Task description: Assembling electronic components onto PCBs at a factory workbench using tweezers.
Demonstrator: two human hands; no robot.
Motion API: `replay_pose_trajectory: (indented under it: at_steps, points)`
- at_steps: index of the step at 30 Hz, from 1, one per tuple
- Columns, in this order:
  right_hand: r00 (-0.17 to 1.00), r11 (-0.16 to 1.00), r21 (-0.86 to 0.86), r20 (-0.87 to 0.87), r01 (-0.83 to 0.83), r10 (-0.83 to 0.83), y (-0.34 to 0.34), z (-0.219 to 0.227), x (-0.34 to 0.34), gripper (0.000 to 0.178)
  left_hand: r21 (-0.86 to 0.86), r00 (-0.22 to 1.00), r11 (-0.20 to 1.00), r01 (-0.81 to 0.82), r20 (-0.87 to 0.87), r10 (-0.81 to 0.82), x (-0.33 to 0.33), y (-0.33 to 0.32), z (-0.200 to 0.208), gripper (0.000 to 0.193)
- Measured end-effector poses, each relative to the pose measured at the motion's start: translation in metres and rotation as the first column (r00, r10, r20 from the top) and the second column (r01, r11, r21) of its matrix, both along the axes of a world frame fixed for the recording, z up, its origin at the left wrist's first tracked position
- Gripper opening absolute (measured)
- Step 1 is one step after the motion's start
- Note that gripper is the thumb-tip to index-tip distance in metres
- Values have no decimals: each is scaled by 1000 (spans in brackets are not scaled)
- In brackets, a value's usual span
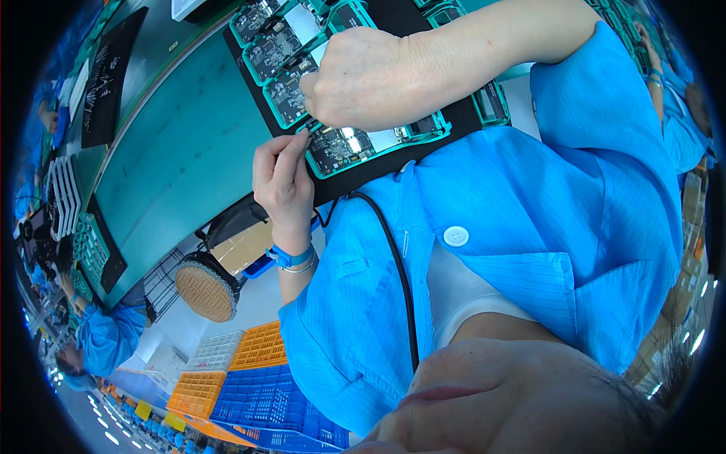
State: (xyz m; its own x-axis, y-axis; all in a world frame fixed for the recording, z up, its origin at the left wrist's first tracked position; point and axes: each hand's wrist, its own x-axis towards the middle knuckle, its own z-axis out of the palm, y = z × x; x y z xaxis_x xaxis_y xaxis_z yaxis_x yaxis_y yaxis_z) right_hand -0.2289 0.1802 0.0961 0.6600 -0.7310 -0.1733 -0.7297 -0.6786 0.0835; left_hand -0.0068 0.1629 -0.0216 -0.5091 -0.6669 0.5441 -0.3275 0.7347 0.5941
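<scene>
Several teal-edged phone frames with circuit boards sit in rows on a black tray [349, 181]. At the corner of the nearest phone frame [361, 157], my left hand [285, 175] has its fingers bent and pressed together against the edge. A blue wristband [290, 258] circles that wrist. My right hand [355, 82] is curled closed above the same frame and the phone frame [286, 98] beyond it. Its fingertips are hidden behind the hand, so whatever it holds cannot be seen. A black cable [393, 261] runs across my blue jacket.
The green tabletop [178, 144] stretches to the left of the tray. A round woven stool [204, 291] stands below the table edge, with orange [259, 344] and blue crates [265, 401] behind. Co-workers in blue [113, 337] are at the left and right rims.
</scene>
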Motion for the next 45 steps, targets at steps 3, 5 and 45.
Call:
replay_pose_trajectory:
  at_steps: [3,5,45]
  points:
    - [1000,1000,5,4,-5,5,-1,-2,-1,17,-8,1000,1000,3,6,-3,1,0,-1,24]
    - [1000,1000,-6,17,-14,14,-1,-3,-2,16,-12,1000,1000,6,14,-6,1,0,-1,24]
    - [991,988,96,-64,121,-115,-4,8,6,16,16,1000,1000,12,-19,-12,-1,1,-6,21]
